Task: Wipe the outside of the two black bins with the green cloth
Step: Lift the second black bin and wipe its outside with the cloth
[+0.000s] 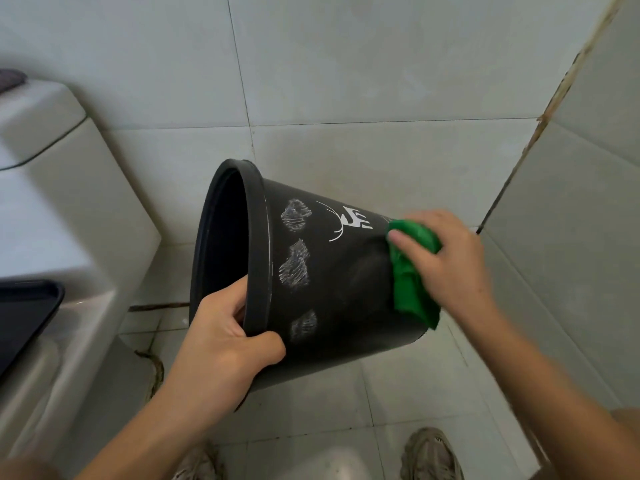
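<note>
Left hand: my left hand (225, 344) is gripping the rim of the black bin (332, 289), fingers curling inside the mouth and thumb pressing on the outer wall just below the rim.
Right hand: my right hand (450, 261) is pressing the green cloth (412, 282) against the bin's side near its base, fingers curling around the bunched top of the cloth, one fingertip showing over its edge.
Bin position: I am holding it tipped on its side in the air above the tiled floor (398, 403), mouth pointing left toward the toilet (52, 209), base pointing right toward the wall corner.
Bin look: matte black, tapering toward the base, carrying a white deer drawing (353, 220) on the upper side and three greyish scribbled patches in a row just behind the rim.
Cloth: bright green, folding over the lower wall and hanging down past the base edge.
Below: my two shoes (429, 455) are showing at the bottom edge, on the floor.
Second bin: I cannot tell where it is.
</note>
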